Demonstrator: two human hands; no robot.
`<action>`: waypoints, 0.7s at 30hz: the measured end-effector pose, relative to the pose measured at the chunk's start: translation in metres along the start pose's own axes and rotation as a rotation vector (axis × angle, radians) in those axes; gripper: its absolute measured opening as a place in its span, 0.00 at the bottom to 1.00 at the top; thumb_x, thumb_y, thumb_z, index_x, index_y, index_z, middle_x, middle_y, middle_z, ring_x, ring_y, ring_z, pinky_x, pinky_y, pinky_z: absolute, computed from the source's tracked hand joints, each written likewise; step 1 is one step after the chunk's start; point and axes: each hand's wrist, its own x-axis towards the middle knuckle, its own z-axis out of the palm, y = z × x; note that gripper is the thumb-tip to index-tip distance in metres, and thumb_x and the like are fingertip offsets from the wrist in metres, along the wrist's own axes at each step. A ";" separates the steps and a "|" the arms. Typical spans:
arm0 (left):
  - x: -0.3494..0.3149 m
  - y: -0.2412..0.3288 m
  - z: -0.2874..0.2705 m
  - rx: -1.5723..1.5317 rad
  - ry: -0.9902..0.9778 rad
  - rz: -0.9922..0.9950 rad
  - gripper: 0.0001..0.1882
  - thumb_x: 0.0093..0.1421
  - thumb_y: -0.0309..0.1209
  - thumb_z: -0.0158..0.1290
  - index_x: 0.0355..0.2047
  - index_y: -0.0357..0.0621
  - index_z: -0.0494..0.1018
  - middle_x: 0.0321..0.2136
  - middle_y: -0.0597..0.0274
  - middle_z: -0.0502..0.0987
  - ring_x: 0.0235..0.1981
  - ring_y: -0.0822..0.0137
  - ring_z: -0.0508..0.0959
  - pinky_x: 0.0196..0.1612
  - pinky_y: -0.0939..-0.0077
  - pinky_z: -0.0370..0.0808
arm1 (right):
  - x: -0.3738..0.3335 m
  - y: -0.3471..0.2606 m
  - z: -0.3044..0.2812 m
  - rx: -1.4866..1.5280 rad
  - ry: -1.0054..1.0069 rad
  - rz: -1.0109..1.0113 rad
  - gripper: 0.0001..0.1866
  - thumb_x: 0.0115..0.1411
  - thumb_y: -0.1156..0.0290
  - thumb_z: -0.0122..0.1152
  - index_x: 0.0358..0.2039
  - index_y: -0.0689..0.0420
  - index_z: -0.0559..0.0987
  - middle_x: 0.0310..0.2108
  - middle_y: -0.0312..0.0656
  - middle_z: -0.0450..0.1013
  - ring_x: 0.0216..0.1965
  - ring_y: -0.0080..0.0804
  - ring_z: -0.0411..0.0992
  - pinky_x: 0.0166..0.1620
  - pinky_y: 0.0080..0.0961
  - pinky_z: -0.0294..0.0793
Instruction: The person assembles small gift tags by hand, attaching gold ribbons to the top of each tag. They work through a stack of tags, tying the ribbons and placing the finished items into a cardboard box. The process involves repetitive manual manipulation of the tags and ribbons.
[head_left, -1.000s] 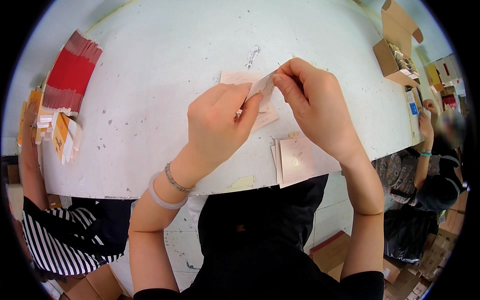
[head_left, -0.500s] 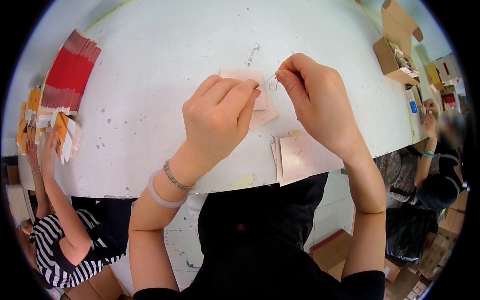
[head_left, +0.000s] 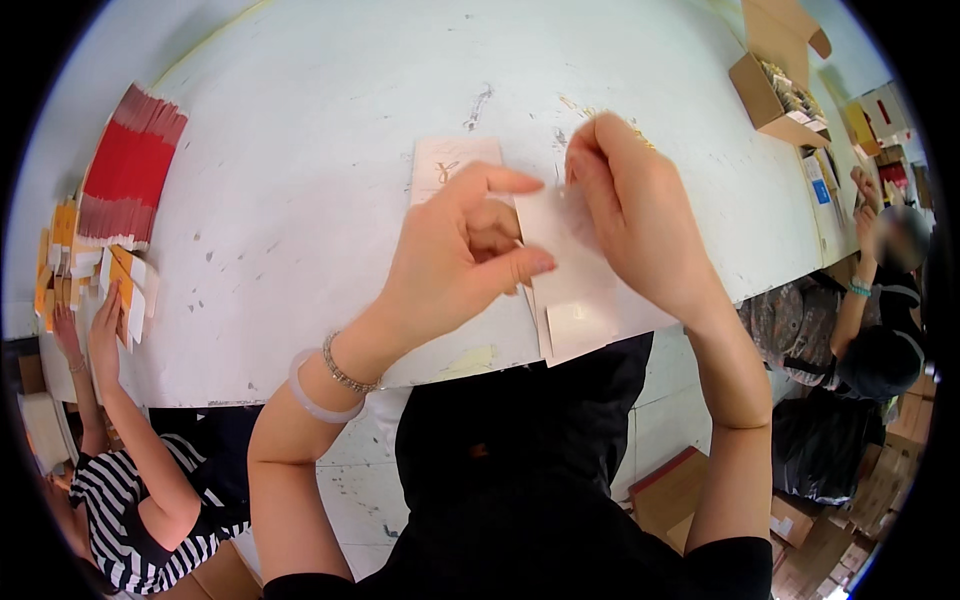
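My left hand (head_left: 455,245) hovers over the table with its thumb and index finger parted and nothing visible between them. My right hand (head_left: 635,215) is closed, its fingertips pinched together and smeared by motion; I cannot make out what they hold. Pale pink cards (head_left: 580,335) lie overlapping between the hands, by the table's near edge. Partly under my left hand is another pale pink card (head_left: 445,155) with a gold design. Small gold pieces (head_left: 575,106) lie just beyond my right hand.
Red-banded packets (head_left: 130,170) are stacked at the left, beside orange and white folded cartons (head_left: 125,290) that a co-worker's hand (head_left: 105,320) touches. A brown cardboard box (head_left: 775,105) with packed contents stands at the far right. Another person (head_left: 875,330) sits at right.
My hands have come apart from the thin piece with a wire loop held between them. The left fingers have spread. More of the pale cards now shows between my hands, and the view has shifted slightly.
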 end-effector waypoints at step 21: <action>-0.011 -0.021 0.028 0.691 -0.052 0.201 0.11 0.48 0.24 0.62 0.32 0.40 0.75 0.29 0.59 0.71 0.31 0.59 0.75 0.33 0.67 0.73 | -0.084 0.043 0.048 -0.260 0.266 -0.114 0.08 0.51 0.82 0.61 0.31 0.62 0.73 0.36 0.45 0.68 0.34 0.42 0.71 0.30 0.32 0.72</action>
